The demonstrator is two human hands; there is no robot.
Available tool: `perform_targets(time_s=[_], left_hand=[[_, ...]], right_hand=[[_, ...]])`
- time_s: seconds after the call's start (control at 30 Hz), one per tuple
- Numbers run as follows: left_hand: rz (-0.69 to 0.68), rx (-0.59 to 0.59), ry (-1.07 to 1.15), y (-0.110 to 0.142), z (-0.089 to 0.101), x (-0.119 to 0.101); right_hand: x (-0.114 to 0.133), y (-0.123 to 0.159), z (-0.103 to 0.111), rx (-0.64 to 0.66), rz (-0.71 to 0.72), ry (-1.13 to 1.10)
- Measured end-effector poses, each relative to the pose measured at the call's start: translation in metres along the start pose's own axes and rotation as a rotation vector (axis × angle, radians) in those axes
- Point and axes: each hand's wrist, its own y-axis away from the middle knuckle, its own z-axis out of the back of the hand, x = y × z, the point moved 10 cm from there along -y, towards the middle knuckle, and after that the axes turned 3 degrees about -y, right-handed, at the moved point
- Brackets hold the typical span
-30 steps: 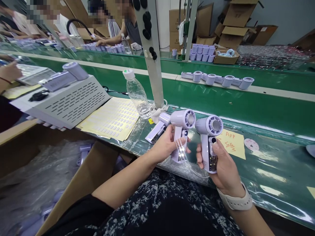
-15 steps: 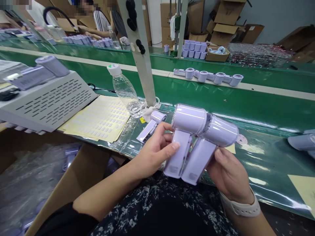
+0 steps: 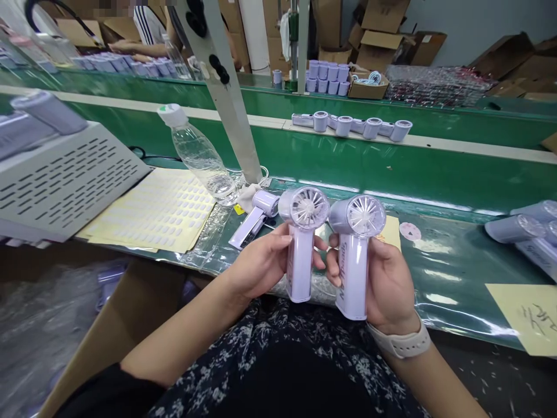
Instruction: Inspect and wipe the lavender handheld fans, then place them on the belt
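Two lilac fans, front and centre! The left-held fan stands upright in the left hand, thumb and fingers pinching its handle; the right-held fan is wrapped by the right hand, and it's nearly upright too, heads side by side, clear grilles facing the wearer. From this side both look complete: grilles on, handle fronts smooth, lettering on the right one. The far sides are hidden, so whether they're closed up there, no telling.

Just beyond the left hand lies a third fan, handle open and inner parts showing; that one, I'd judge, has work left. Farther out, ahead of both hands, a row of four fans lines the pale ledge, too small to call finished or not. Out past the right hand, more fans rest near a handwritten note, their stage uncertain.

Over on the left hand's side, sticker sheets carry plenty of pale labels, with a leaning bottle beside them and a vented metal box farther left.
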Motion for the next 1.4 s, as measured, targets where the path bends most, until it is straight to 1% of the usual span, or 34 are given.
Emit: perform_targets(time_s=[0.1, 0.17, 0.23, 0.3, 0.4, 0.6, 0.73, 0.87, 0.93, 0.97, 1.03, 1.07, 1.13, 1.2, 1.23, 1.27, 1.3, 1.33, 1.4], left_hand=[[-0.025, -0.043, -0.057, 0.003, 0.004, -0.006], [-0.037, -0.070, -0.127, 0.005, 0.006, -0.008], [-0.048, -0.073, -0.180, 0.006, 0.007, -0.009], [-0.040, -0.057, -0.201, 0.006, 0.007, -0.006], [-0.017, -0.051, -0.209, 0.004, 0.006, -0.002], [-0.011, -0.078, -0.185, 0.001, 0.008, -0.001], [0.005, -0.101, -0.174, 0.000, 0.013, 0.000], [0.008, -0.108, -0.235, 0.001, 0.019, 0.002], [0.014, -0.106, -0.275, 0.002, 0.021, 0.002], [0.020, -0.096, -0.303, 0.003, 0.021, 0.001], [-0.015, -0.081, -0.410, 0.005, 0.019, -0.008], [-0.069, -0.071, -0.503, 0.007, 0.017, -0.016], [-0.262, -0.024, -0.742, 0.012, 0.005, -0.039], [-0.491, 0.037, -0.966, 0.022, -0.012, -0.055], [-0.571, 0.062, -1.050, 0.025, -0.018, -0.058], [-0.628, 0.069, -1.105, 0.027, -0.020, -0.058], [-0.663, 0.052, -1.134, 0.028, -0.020, -0.058], [-0.684, 0.037, -1.134, 0.028, -0.019, -0.056], [-0.698, 0.044, -1.051, 0.027, -0.016, -0.055]], right_hand=[[0.014, 0.003, 0.003, -0.027, 0.121, -0.040], [0.023, 0.005, 0.008, -0.077, 0.213, -0.055], [0.024, 0.007, 0.016, -0.143, 0.249, -0.059], [0.020, 0.006, 0.022, -0.192, 0.234, -0.059], [0.013, 0.003, 0.027, -0.219, 0.211, -0.042], [0.005, -0.002, 0.030, -0.277, 0.170, -0.061], [0.001, -0.005, 0.031, -0.297, 0.141, -0.048], [-0.009, -0.007, 0.033, -0.276, 0.087, -0.042], [-0.008, -0.006, 0.035, -0.239, 0.111, -0.021], [-0.005, -0.005, 0.036, -0.218, 0.146, -0.002], [0.011, 0.002, 0.034, -0.158, 0.267, 0.089], [0.022, 0.008, 0.029, -0.108, 0.344, 0.190], [0.044, 0.022, 0.005, 0.059, 0.519, 0.509], [0.054, 0.040, -0.027, 0.260, 0.688, 0.830], [0.055, 0.048, -0.039, 0.341, 0.753, 0.926], [0.056, 0.053, -0.046, 0.399, 0.802, 0.970], [0.057, 0.055, -0.050, 0.429, 0.837, 0.975], [0.056, 0.054, -0.050, 0.446, 0.842, 0.967], [0.053, 0.051, -0.046, 0.473, 0.836, 0.965]])
